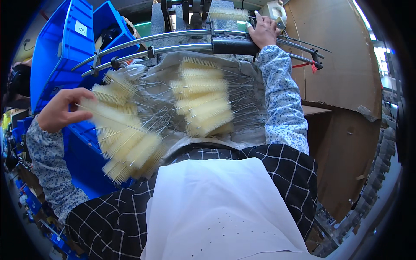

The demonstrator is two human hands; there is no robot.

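Observation:
My left hand (65,108) is closed in a pinch at the wire tip of a cream-bristled bottle brush (117,119). That brush slants over a fanned pile of similar brushes (125,149) on my left. My right hand (265,31) rests at the far right end of the machine, thumb and fingers apart. Beside its fingertips another bottle brush (229,14) lies crosswise in the machine; whether the fingers touch its wire I cannot tell. A second stack of brushes (203,97) lies in the middle, looped wire ends to the right.
Two metal rails (182,47) with a black roller (234,46) cross in front of the machine (186,15). Blue bins (60,52) stand at the left. Large cardboard (338,56) walls the right side. Grey plastic sheeting (249,104) lies under the brushes.

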